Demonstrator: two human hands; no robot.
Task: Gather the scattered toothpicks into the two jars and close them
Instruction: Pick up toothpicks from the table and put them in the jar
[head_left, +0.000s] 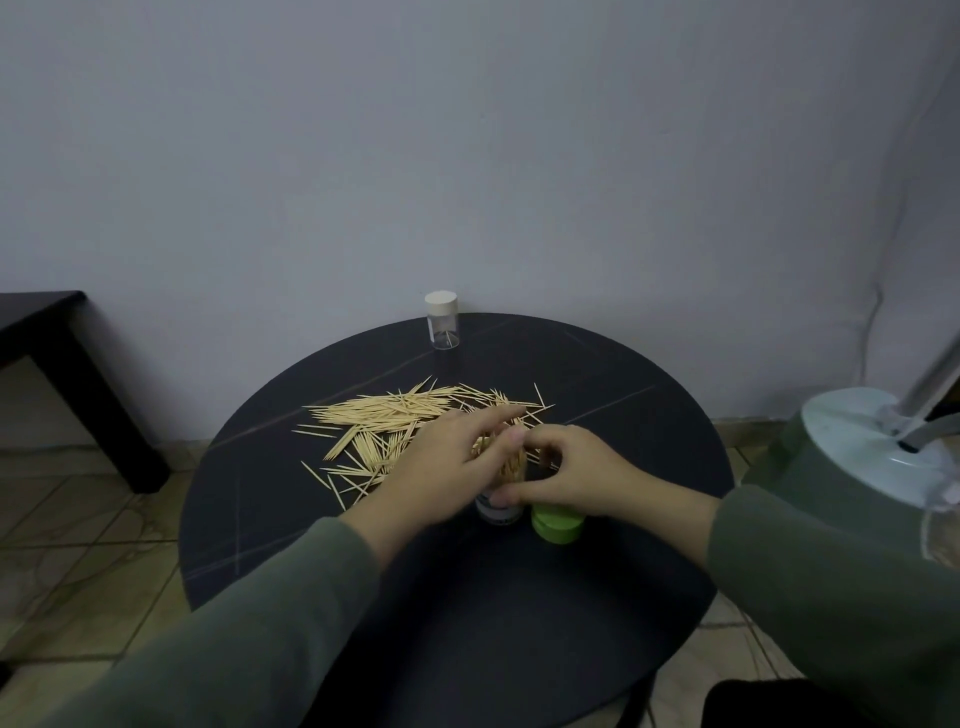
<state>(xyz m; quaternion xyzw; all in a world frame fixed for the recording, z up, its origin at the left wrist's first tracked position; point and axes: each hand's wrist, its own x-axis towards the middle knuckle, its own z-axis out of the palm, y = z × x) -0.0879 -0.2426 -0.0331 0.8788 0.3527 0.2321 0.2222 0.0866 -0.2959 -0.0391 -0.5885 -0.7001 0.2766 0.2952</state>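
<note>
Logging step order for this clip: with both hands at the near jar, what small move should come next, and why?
Probably ease the bundle of toothpicks down into the open jar that both the left hand and right hand surround: the sticks stand tall above it, the green lid lies off, and many loose toothpicks remain.

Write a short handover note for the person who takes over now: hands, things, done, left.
Left hand feeds a bundle of toothpicks into the near jar. Right hand grips that jar. Green lid lies beside it. Far jar stands capped, almost empty. Done: near jar partly filled. Left: the scattered toothpicks on the table, filling the far jar, closing both.
</note>
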